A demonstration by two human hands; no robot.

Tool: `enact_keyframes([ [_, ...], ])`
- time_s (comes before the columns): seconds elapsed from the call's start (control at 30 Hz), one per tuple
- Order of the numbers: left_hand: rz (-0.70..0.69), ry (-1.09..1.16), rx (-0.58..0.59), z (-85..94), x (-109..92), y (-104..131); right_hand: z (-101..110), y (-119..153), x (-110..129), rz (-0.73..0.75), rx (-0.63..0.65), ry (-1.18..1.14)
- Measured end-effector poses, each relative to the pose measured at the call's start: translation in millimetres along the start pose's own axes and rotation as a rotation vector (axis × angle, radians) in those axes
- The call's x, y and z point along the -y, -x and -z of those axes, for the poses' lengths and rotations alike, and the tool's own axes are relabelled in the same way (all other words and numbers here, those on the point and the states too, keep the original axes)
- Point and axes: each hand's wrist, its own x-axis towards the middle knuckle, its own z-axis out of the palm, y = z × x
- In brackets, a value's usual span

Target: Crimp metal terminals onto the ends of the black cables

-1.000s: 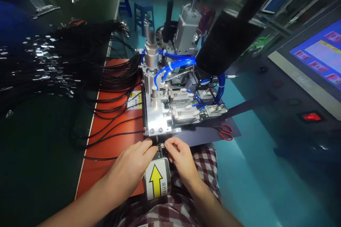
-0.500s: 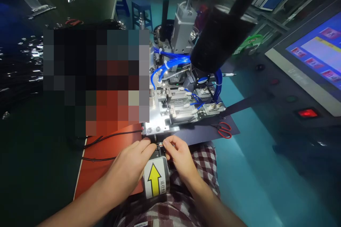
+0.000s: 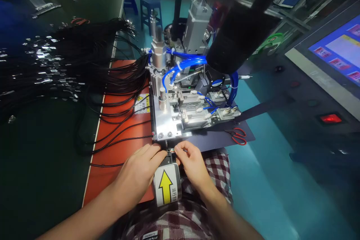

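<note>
My left hand is closed at the front end of the machine's guide track, its fingers bent over a black cable that runs in from the left and vanishes beneath the hand. Facing it, my right hand pinches thumb and forefinger together around something tiny, with small reddish and whitish bits showing between the two hands. What exactly lies in that pinch is too small to make out. Just below the fingertips is a white label with a yellow arrow. The metal machine stands directly beyond both hands.
A bundle of black cables spreads over the orange board on the left. Red-handled scissors lie on the dark plate at right. A black cylinder hangs over the machine. Farther right is a control screen.
The scene has shifted slightly to the right in the view. Both hands keep almost the same pose and place at the track; no grip has visibly changed.
</note>
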Motion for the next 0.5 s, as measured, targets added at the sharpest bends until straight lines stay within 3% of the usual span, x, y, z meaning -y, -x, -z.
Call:
enact_keyframes([
  [0.17,0.009,-0.119,0.037,6.3,-6,-2,2,-3,-4,-0.077,0.06,-0.144],
  [0.27,0.073,-0.23,0.174,11.4,-16,-2,3,-5,-6,-0.111,0.087,-0.184],
  [0.37,0.132,-0.139,0.299,11.3,-21,-1,4,-5,-5,-0.114,0.095,-0.184],
  [0.5,0.175,0.08,0.139,5.1,-13,4,4,-5,-2,-0.084,0.108,-0.148],
])
